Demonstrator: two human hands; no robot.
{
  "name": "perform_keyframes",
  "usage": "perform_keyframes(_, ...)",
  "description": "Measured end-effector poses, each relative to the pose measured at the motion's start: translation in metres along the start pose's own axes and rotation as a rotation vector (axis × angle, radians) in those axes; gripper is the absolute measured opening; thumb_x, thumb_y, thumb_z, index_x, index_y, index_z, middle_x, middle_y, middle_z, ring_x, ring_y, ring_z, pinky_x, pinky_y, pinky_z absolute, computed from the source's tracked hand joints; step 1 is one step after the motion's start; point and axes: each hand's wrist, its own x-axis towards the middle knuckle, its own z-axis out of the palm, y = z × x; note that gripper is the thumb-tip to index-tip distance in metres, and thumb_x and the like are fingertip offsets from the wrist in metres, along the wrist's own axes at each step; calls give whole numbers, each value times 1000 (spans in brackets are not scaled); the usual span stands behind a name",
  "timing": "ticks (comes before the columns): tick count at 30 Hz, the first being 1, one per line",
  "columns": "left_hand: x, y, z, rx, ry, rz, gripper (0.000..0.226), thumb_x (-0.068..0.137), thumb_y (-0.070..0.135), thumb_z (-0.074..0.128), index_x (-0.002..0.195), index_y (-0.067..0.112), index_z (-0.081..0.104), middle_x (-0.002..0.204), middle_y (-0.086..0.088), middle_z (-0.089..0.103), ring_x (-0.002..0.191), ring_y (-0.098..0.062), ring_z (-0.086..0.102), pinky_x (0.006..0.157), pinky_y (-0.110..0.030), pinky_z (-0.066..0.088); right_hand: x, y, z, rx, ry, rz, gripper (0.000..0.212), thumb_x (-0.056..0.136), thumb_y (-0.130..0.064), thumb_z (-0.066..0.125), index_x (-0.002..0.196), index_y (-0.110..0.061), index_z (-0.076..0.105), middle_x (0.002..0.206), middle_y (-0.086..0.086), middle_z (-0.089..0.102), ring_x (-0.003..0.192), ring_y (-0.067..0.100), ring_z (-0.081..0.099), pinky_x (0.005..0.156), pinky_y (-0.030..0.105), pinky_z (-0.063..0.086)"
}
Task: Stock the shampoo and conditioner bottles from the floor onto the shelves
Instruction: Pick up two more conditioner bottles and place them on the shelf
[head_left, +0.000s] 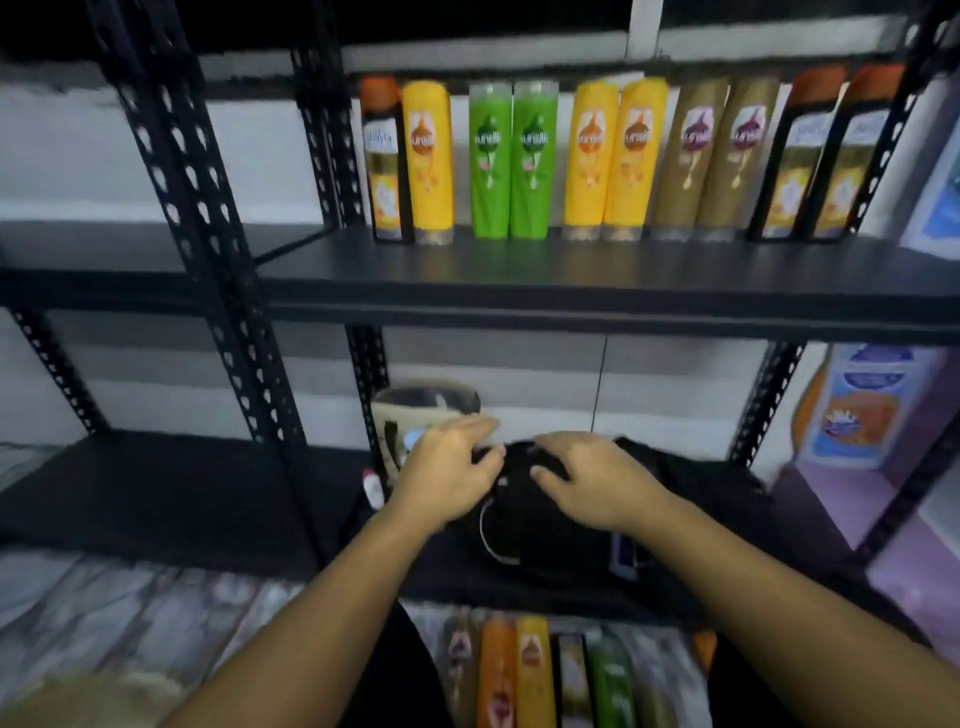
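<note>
Stock to move: bottles on the floor (535, 675), lying side by side at the bottom edge of view, between my forearms. Orange, yellow, dark and green ones; too blurred to count. None in hand.

Already placed: row of bottles (535, 161), upright along the back of the upper shelf (519, 280), grouped by colour.

Lower shelf (156, 493): a black soft item (550, 535), possibly a bag, lies in the middle bay. A pale jug-like container (426, 405) stands behind it at the left. Printed cartons (862, 410) sit off to the right.

Left hand (447, 467): grip wide, fingers straight, tips resting at the black soft item's left edge.

Right hand (597, 483): fingers bent down onto the item's top. Whether the grip has closed on it I cannot tell, because of motion blur.

Judgement: the step in hand looks like making room on the lower shelf, not stocking proper.

Next move calls for a firm two-handed hold on the black soft item and a shift aside that stays clear of the jug-like container. After that, a reach down to the floor for one bottle, to be stood upright on the shelf.
</note>
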Motion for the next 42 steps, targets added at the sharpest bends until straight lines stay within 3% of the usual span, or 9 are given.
perform_keyframes(6, -81, -35, 96, 18, -380, -332, 49, 93, 46, 61, 136, 22, 67, 128, -1, 71, 118, -23, 65, 96, -38, 55, -37, 27, 117, 31, -370, 152, 63, 102, -51, 44, 156, -20, 36, 158, 3, 42, 142, 25, 42, 113, 41, 40)
perform_keyframes(11, -136, -63, 152, 33, -532, -488, 44, 76, 51, 44, 90, 18, 70, 93, -7, 74, 96, -30, 69, 79, -39, 56, -71, 56, 205, 84, -525, 292, 58, 93, -59, 43, 140, -25, 54, 142, 8, 59, 128, 30, 56, 104, 40, 47)
perform_keyframes(14, -163, -79, 173, -5, -575, -600, 42, 93, 51, 53, 110, 20, 73, 105, -11, 74, 101, -31, 68, 82, -34, 54, -81, 61, 243, 140, -628, 325, 61, 101, -52, 45, 153, -22, 40, 152, 8, 50, 137, 29, 48, 107, 35, 41)
perform_keyframes(19, -190, -116, 196, -136, -523, -821, 55, 91, 60, 54, 117, 15, 72, 107, -4, 74, 82, -15, 66, 61, -13, 45, -77, 50, 291, 320, -669, 383, 68, 99, -55, 49, 157, -22, 35, 158, 5, 41, 142, 27, 43, 112, 36, 39)
perform_keyframes(25, -187, -160, 230, -129, -510, -916, 50, 96, 50, 57, 127, 12, 65, 121, -12, 72, 112, -31, 66, 88, -32, 49, -61, 53, 342, 488, -651, 515, 66, 98, -54, 54, 154, -24, 40, 155, 5, 47, 139, 27, 46, 111, 35, 40)
perform_keyframes(32, -176, -195, 279, -204, -502, -995, 46, 97, 37, 64, 136, 15, 51, 124, -10, 69, 104, -27, 65, 82, -28, 42, -24, 59, 390, 719, -565, 702, 58, 99, -41, 59, 151, -21, 43, 148, 5, 52, 129, 26, 55, 102, 33, 47)
perform_keyframes(34, -176, -202, 290, -251, -477, -1046, 51, 97, 40, 64, 139, 17, 48, 127, -7, 67, 110, -28, 65, 87, -32, 45, -16, 57, 402, 653, -492, 706, 45, 98, -37, 60, 137, -15, 54, 131, 9, 63, 113, 26, 63, 96, 38, 53)
perform_keyframes(37, -177, -213, 301, -259, -464, -1086, 54, 95, 41, 68, 137, 15, 46, 127, -8, 66, 114, -29, 64, 91, -36, 49, -6, 56, 417, 503, -434, 690, 31, 96, -34, 64, 117, -12, 63, 109, 7, 69, 101, 24, 67, 79, 30, 49)
perform_keyframes(42, -184, -232, 303, -294, -563, -1172, 66, 88, 35, 79, 138, 11, 43, 128, -9, 62, 116, -29, 62, 90, -36, 49, 9, 50, 429, 415, -663, 687, 26, 91, -39, 69, 101, -16, 62, 98, 6, 66, 87, 23, 66, 77, 34, 56)
